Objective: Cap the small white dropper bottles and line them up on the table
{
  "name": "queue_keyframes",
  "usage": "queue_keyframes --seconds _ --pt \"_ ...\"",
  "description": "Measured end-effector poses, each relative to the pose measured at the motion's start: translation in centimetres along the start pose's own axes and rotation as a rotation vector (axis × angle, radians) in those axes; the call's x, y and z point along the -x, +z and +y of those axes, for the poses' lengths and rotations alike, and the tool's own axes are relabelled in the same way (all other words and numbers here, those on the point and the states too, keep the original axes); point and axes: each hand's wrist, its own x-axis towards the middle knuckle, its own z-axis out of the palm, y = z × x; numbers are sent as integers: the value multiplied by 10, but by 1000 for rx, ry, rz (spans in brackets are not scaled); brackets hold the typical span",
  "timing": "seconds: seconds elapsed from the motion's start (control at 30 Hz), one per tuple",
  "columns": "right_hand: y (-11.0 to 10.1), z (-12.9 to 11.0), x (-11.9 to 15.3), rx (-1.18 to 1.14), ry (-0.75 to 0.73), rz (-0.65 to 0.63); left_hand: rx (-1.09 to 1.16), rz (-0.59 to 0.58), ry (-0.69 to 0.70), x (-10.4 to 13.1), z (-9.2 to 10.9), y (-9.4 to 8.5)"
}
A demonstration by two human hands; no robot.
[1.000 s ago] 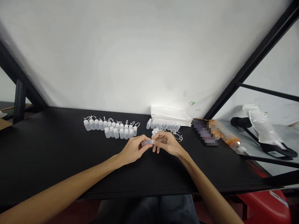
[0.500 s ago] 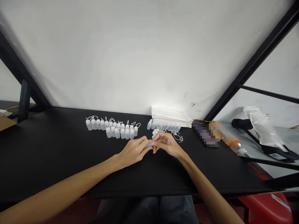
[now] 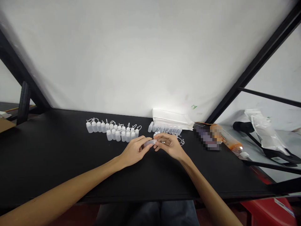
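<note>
My left hand (image 3: 133,151) holds a small translucent plastic bottle (image 3: 148,143) on its side, thumb below and fingers over it. At the bottle's neck end, my right hand (image 3: 171,146) pinches with thumb and forefinger; whether a cap sits between them is hard to make out. Beyond the left hand stand two uneven rows of similar bottles (image 3: 123,136) with white tops, several with thin looped straps. Behind my right hand, partly covered, lie more small bottles (image 3: 174,129) and a tangle of white straps (image 3: 181,140) with small white caps.
A stack of white sheets or bags (image 3: 172,118) rests against the wall behind the right-hand bottles. Farther right on the black table (image 3: 58,157) are a blurred-out dark item (image 3: 208,138) and an orange-labelled drink bottle (image 3: 231,142). Black frame bars (image 3: 249,73) flank the table.
The bottle shows more of its side now, and my left fingers have shifted around it. My right hand keeps nearly the same place at the neck end.
</note>
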Motion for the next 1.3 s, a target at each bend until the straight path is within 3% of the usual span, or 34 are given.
queue_keyframes --seconds 0.1,0.27,0.43,1.0,1.1,1.3 --pt "0 2 0 18 -2 8 82 -23 -30 0 1 0" --pt "0 3 1 12 1 -77 168 33 56 -1 2 -2" --pt "-1 2 1 7 6 -77 182 68 115 -1 1 -1" --pt "0 -5 4 -116 8 -135 -76 123 348 2 2 -4" --pt "0 -2 2 -133 4 -122 -88 116 324 0 1 -4" --pt "1 -1 0 -57 17 -67 -34 75 130 -1 -1 -4"
